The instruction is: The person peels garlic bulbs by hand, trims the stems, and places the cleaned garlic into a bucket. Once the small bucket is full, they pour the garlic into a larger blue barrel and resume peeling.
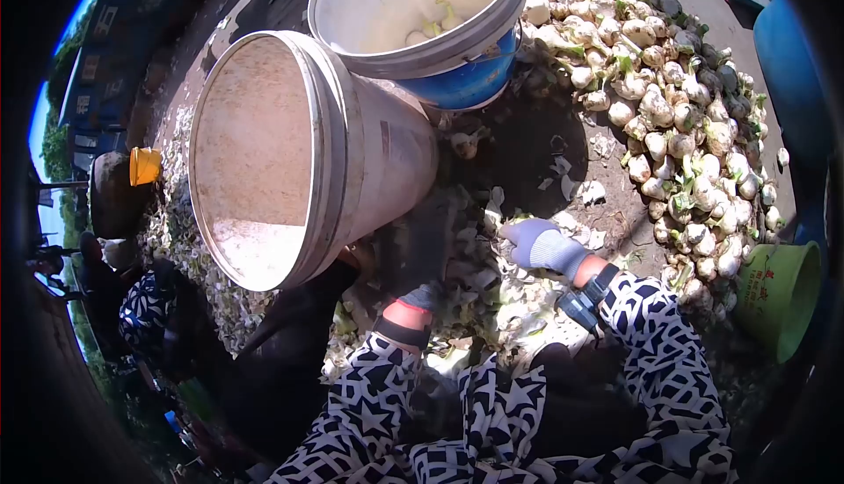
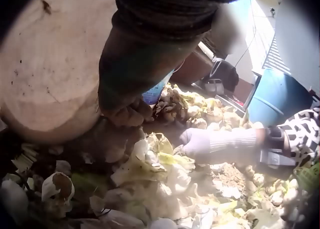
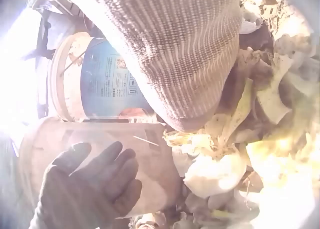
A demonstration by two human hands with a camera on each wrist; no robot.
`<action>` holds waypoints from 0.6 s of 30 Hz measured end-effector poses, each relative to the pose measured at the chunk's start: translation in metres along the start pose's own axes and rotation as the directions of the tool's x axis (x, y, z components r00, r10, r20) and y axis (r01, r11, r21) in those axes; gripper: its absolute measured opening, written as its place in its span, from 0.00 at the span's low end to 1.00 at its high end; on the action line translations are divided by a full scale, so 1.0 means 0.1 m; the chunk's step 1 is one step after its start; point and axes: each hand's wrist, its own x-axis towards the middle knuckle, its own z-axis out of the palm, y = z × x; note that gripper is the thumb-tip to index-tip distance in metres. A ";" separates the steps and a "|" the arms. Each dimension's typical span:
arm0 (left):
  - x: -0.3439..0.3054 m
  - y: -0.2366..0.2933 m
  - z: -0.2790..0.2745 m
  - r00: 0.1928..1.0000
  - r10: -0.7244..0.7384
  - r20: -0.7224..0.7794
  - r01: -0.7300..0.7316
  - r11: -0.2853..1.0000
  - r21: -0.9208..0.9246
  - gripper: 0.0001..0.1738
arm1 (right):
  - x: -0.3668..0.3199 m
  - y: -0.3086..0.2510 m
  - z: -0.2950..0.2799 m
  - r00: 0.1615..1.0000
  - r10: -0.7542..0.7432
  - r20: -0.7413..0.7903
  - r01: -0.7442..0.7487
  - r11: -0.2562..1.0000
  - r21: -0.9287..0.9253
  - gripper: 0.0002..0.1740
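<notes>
My left hand [image 1: 424,296], in a dark glove, is in front of the tipped pale bucket [image 1: 387,132]. In the right wrist view the left hand [image 3: 95,184] shows loosely bent fingers and nothing in them. My right hand [image 1: 538,245], in a pale knitted glove, is low over the heap of white peelings and leaves [image 1: 527,308]. In the right wrist view the right hand [image 3: 185,54] covers its own fingertips, right above a white garlic-like bulb or peel clump [image 3: 215,174]; I cannot tell whether it grips that.
A white-and-blue bucket [image 1: 466,75] with a few pieces inside stands behind the tipped one. At the right lies a large pile of white garlic-like bulbs [image 1: 668,106]. A green bucket [image 1: 778,299] and a blue barrel [image 1: 791,71] are at the far right; a small yellow bucket [image 1: 145,167] is far left.
</notes>
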 end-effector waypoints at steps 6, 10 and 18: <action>-0.11 0.09 -0.03 0.990 0.132 -0.041 -0.116 0.953 0.281 0.30 | -0.33 -0.31 -0.30 0.979 -0.204 -0.005 0.204 0.973 0.111 0.24; -0.16 0.24 -0.04 0.983 0.179 -0.044 -0.150 0.915 0.373 0.30 | 0.46 -0.37 -0.98 0.923 0.035 -0.382 -0.091 0.987 -0.130 0.22; 0.00 0.07 -0.06 0.913 0.365 -0.185 -0.300 0.904 0.304 0.29 | 0.49 -0.50 -0.78 0.858 -0.115 -0.500 0.143 0.990 0.017 0.34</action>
